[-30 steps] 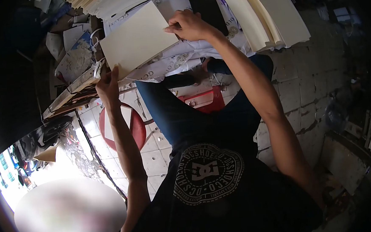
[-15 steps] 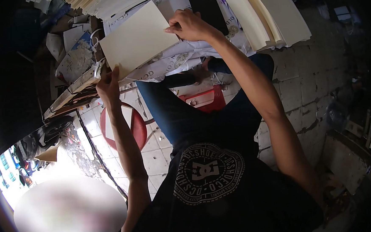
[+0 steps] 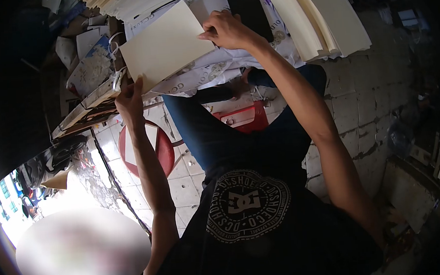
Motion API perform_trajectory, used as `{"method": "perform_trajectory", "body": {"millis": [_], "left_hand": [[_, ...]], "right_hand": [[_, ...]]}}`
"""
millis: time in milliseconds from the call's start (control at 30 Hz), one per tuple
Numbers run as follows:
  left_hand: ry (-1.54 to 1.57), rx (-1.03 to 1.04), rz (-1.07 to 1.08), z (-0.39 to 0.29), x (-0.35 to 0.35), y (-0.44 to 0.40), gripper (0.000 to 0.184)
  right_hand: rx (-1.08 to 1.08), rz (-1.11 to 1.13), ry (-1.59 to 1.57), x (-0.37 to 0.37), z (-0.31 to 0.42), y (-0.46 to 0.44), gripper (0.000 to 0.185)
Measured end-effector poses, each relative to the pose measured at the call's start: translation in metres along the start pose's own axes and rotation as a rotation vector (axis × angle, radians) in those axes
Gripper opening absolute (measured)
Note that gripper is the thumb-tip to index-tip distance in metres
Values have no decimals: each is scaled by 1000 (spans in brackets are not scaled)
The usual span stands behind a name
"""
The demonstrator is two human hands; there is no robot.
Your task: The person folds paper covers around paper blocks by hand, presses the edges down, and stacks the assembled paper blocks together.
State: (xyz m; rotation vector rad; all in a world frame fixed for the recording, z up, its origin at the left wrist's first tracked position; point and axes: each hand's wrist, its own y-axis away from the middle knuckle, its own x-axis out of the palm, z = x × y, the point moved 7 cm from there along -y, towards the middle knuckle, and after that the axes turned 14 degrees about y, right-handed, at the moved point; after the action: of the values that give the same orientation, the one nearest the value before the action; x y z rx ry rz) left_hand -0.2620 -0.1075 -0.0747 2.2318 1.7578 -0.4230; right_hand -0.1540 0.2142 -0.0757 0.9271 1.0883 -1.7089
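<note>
A cream sheet or thin stack of paper [image 3: 166, 45] lies tilted on the printed white cloth covering the table [image 3: 211, 72]. At its near left corner, my left hand [image 3: 130, 96] pinches the edge, thumb on top. My right hand [image 3: 226, 30] rests at the right edge of the paper with its fingers curled together against it; the fingertips are partly hidden. Just beyond that hand lies a black phone [image 3: 251, 14]. To its right are thick folded cream paper stacks [image 3: 318, 18].
More cream sheets [image 3: 111, 3] are piled at the table's far left. Scraps and a white cord [image 3: 112, 48] lie beyond the wooden edge at left. Below are a red round stool [image 3: 166, 153] with a white piece on it and a red plastic object [image 3: 251, 119].
The whole view has shifted slightly, with the table things a little further right. Both hands keep nearly the same places on the paper.
</note>
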Motion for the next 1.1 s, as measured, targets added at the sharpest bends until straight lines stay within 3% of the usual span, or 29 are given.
{"method": "perform_trajectory", "body": {"millis": [133, 233, 333, 433, 700, 833, 933, 967, 1100], "left_hand": [[-2, 3, -1, 5, -1, -2, 48], [-45, -10, -7, 7, -2, -3, 50], [-115, -9, -30, -1, -3, 1, 51], [-135, 55, -42, -6, -4, 2, 52], [-66, -9, -62, -5, -5, 12, 42], [67, 112, -59, -19, -5, 21, 25], [-3, 175, 28, -20, -5, 29, 23], [-37, 325, 50, -22, -3, 31, 22], [-101, 486, 51, -21, -4, 35, 18]], "right_hand": [[1, 140, 86, 5, 0, 0, 29], [-32, -82, 53, -6, 4, 5, 24], [-179, -110, 238, -11, 22, 15, 31], [-243, 27, 279, -13, 25, 17, 47], [-287, -59, 244, -25, 34, 25, 56], [-289, -46, 238, -26, 35, 24, 58], [-279, -33, 225, -25, 34, 25, 58], [-281, -38, 223, -26, 34, 25, 58], [-285, -47, 213, -26, 34, 25, 58]]}}
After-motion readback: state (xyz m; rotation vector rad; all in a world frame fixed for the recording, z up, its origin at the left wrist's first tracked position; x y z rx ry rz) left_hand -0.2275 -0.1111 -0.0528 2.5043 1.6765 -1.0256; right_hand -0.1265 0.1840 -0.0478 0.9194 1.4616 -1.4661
